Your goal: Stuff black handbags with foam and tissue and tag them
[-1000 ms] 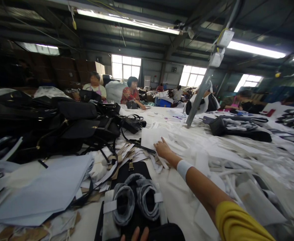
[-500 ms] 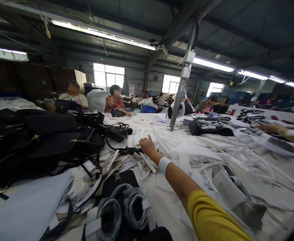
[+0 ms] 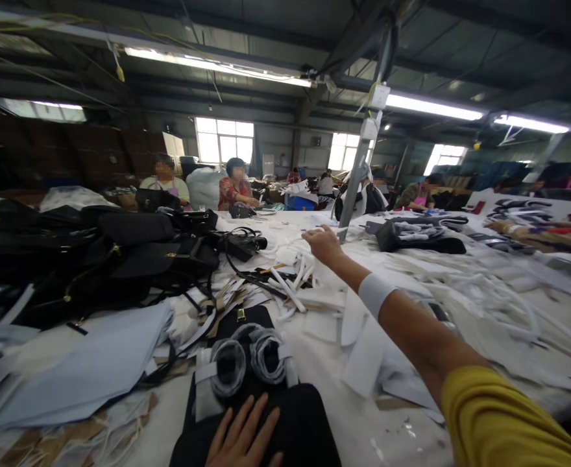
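Observation:
My left hand (image 3: 244,433) lies flat with spread fingers on a black bag (image 3: 309,421) at the bottom of the view. Two coiled straps wrapped in clear plastic (image 3: 268,355) rest on the bag's far part, with white wrapping around their sides. A gold-coloured buckle (image 3: 241,314) shows just beyond them. Stretched far forward over the table, my right hand (image 3: 323,245) has its fingers closed on a thin white strip (image 3: 292,242) that trails to the left. Beneath and nearer lie loose white foam strips (image 3: 288,290).
Black bags (image 3: 139,259) are piled on the left, behind a stack of white sheets (image 3: 95,363). A metal post (image 3: 354,194) rises beyond my right hand. White packing material (image 3: 461,292) covers the right side. Co-workers sit across the table; another person's arm reaches in at right.
My right hand has moved right and farther forward, now with a white strip in its fingers. My left hand has come into view on the black bag. The view has shifted.

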A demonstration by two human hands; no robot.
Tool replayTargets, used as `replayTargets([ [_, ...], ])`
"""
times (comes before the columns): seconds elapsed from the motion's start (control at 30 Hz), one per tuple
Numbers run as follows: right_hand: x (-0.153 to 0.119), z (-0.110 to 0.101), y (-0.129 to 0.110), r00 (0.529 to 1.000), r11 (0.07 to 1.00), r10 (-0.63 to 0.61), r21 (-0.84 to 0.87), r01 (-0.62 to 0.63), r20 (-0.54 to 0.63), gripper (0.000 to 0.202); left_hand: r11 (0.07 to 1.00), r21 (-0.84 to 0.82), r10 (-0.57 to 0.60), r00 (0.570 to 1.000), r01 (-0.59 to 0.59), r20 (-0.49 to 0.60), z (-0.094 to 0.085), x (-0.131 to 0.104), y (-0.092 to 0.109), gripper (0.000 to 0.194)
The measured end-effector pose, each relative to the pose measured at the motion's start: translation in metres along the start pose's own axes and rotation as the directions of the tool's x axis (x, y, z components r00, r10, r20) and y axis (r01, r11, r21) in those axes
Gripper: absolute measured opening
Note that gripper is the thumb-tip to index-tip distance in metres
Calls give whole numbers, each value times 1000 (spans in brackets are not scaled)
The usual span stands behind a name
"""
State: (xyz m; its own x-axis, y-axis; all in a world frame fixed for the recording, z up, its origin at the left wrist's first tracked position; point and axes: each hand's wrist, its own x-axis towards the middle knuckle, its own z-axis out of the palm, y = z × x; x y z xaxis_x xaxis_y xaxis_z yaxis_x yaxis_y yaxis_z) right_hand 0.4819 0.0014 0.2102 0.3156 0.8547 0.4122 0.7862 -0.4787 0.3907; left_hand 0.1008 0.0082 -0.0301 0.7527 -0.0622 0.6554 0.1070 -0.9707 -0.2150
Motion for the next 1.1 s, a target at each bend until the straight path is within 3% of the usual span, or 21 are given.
replayTargets([
  [0.03, -10, -10, 2, 998, 999, 42, 19, -41, -41, 28, 999, -38, -13, 999, 15, 43, -7, 4, -1, 43],
  [0.1, -34, -27, 6, 983, 988, 150, 57, -144, -109, 31, 982, -114, -132, 975, 153, 176, -21, 14, -1, 51],
  [0.17, -63, -40, 9, 939, 955, 278, 161, -248, -201, 33, 930, -146, -269, 897, 336, 351, -31, 27, -2, 58],
  [0.23, -98, -47, 14, 856, 879, 416, 377, -292, -307, 28, 878, -166, -313, 801, 449, 511, -36, 39, -6, 63],
  [0.27, -118, -47, 17, 816, 825, 477, 487, -288, -325, 25, 855, -182, -309, 760, 485, 571, -37, 44, -9, 63],
  [0.33, -159, -44, 23, 782, 701, 574, 639, -317, -243, 21, 818, -216, -297, 713, 533, 635, -37, 50, -14, 60],
  [0.37, -179, -41, 27, 768, 639, 619, 674, -370, -165, 21, 807, -233, -297, 714, 543, 634, -37, 50, -16, 57],
  [0.43, -217, -32, 32, 727, 551, 686, 677, -488, -35, 23, 809, -258, -314, 760, 528, 570, -37, 46, -18, 54],
  [0.57, -269, -13, 31, 693, 500, 714, 624, -601, 95, 27, 876, -298, -295, 911, 378, 290, -43, 34, -12, 52],
  [0.63, -283, -6, 23, 692, 496, 705, 589, -638, 157, 30, 900, -312, -266, 950, 305, 163, -48, 33, -8, 49],
  [0.8, -292, 11, 2, 688, 473, 674, 558, -682, 269, 31, 906, -331, -257, 964, 263, 63, -56, 38, -4, 42],
  [0.9, -289, 21, 0, 682, 410, 648, 600, -687, 338, 33, 887, -365, -281, 958, 282, 57, -58, 40, -5, 38],
  [1.0, -284, 29, 4, 638, 302, 637, 621, -723, 433, 35, 868, -399, -298, 953, 297, 61, -62, 38, -5, 36],
  [1.1, -282, 33, 2, 622, 324, 621, 567, -757, 476, 38, 849, -426, -306, 948, 312, 86, -64, 37, -5, 33],
])
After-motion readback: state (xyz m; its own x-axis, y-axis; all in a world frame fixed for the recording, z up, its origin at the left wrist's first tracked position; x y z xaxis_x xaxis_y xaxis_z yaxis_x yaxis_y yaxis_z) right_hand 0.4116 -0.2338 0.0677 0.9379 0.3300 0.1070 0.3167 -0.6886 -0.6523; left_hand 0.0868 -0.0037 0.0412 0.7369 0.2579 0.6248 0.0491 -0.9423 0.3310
